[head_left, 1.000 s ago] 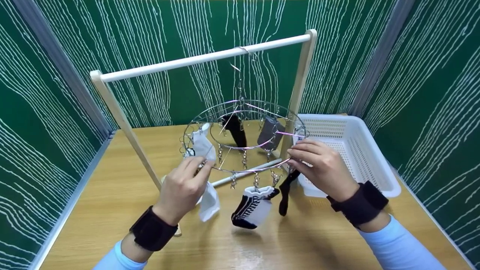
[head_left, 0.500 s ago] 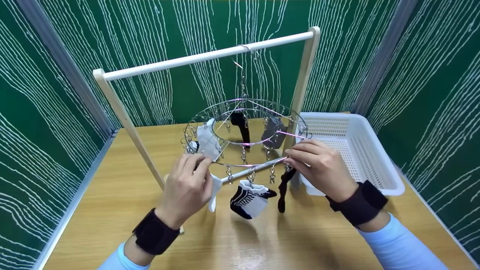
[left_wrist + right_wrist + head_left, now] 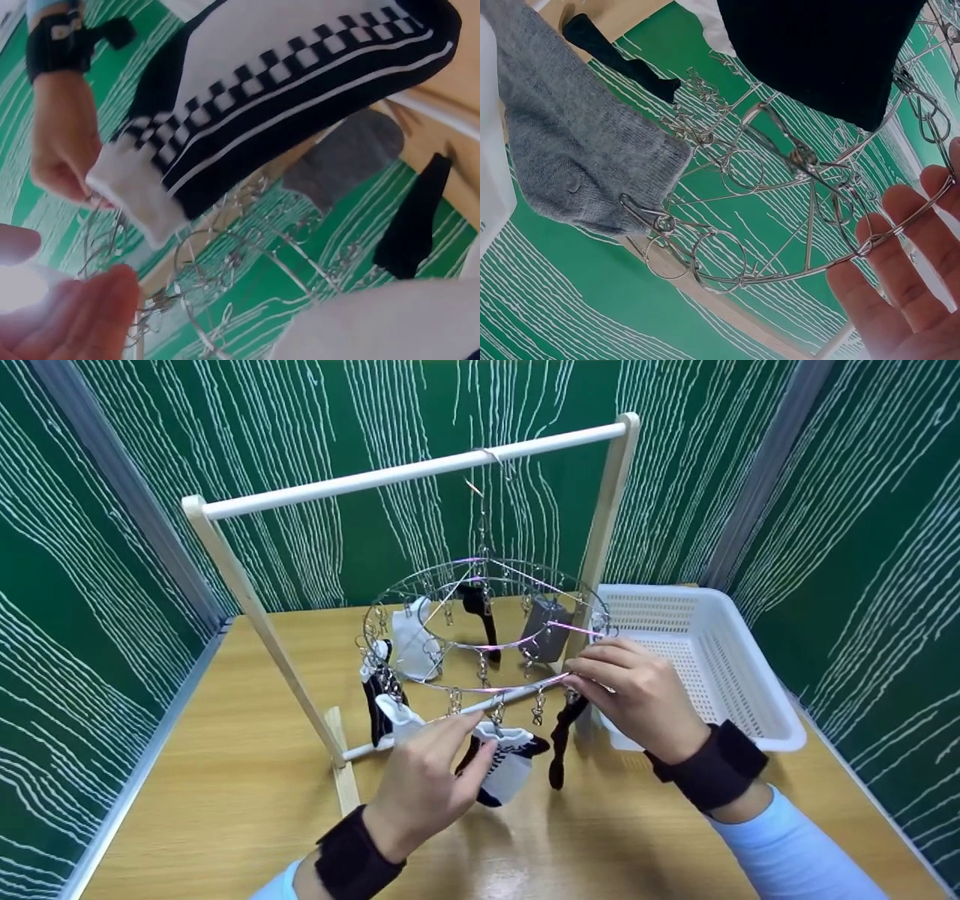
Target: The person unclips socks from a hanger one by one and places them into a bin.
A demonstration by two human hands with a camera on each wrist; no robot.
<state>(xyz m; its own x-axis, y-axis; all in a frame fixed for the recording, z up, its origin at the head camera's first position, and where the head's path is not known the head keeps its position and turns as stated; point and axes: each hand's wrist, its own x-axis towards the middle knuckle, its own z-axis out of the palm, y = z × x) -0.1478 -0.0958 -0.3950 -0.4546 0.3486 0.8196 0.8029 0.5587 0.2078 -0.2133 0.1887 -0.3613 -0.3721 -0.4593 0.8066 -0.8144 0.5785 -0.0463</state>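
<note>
A round metal clip hanger (image 3: 489, 690) carries several socks in the head view. My right hand (image 3: 634, 697) grips its rim at the right; the right wrist view has those fingers (image 3: 911, 277) along the wire. My left hand (image 3: 427, 780) reaches below the front rim, thumb and fingers apart, beside a clipped black-and-white checkered sock (image 3: 514, 772). That sock fills the upper left wrist view. A white sock (image 3: 397, 714) hangs just behind my left hand, partly hidden by it. A black sock (image 3: 561, 746) hangs below my right hand.
The hanger hooks over a white rod (image 3: 412, 472) on a wooden stand (image 3: 255, 615). Farther round hang a grey sock (image 3: 546, 634), another black sock (image 3: 484, 622), a white sock (image 3: 412, 641) and a dark-and-white one (image 3: 375, 705). A white basket (image 3: 772, 697) stands at right.
My left hand has left the rim's left side and moved right, toward the checkered sock. The hanger has turned, carrying the left-side socks along. My right hand stays at the rim.
</note>
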